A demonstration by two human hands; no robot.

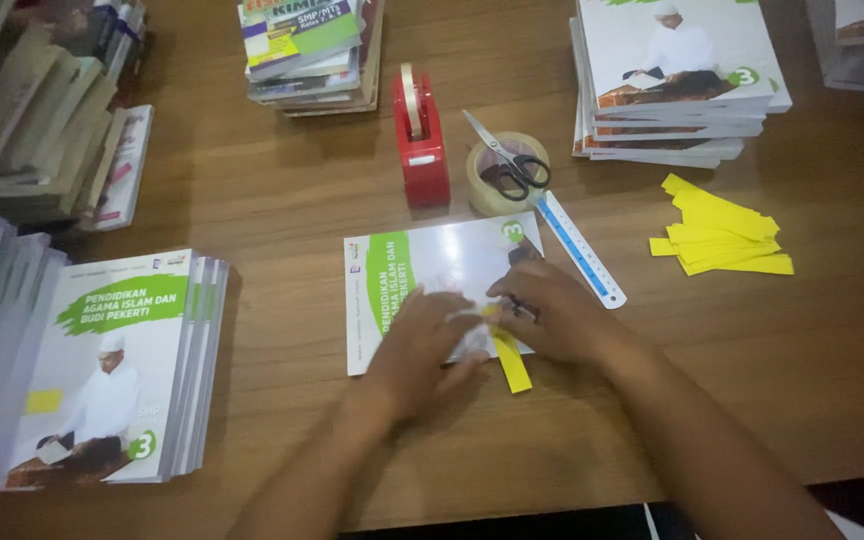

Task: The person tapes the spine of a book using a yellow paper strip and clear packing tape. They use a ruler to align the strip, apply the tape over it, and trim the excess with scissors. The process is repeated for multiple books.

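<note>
Head view. Near the middle of the desk (282,200), toward its front edge, lies a white-and-green book (422,265) turned sideways. The left hand (420,345) rests flat on its cover, fingers together. The right hand (544,310) pinches the upper end of a yellow paper strip (510,360), fingers closed on it; the strip overhangs the book's lower edge. The step in hand appears to be fixing the strip to the cover; the next move likely calls for tape from the red dispenser (420,145) behind the book. Beside it a tape roll (487,185) carries scissors (507,160), with a ruler (580,250) just right. Spare yellow strips (722,240) lie toward the right edge. Book stacks stand at the front-left (112,365), back-centre (307,50) and back-right (677,80); nothing blocks the reach
</note>
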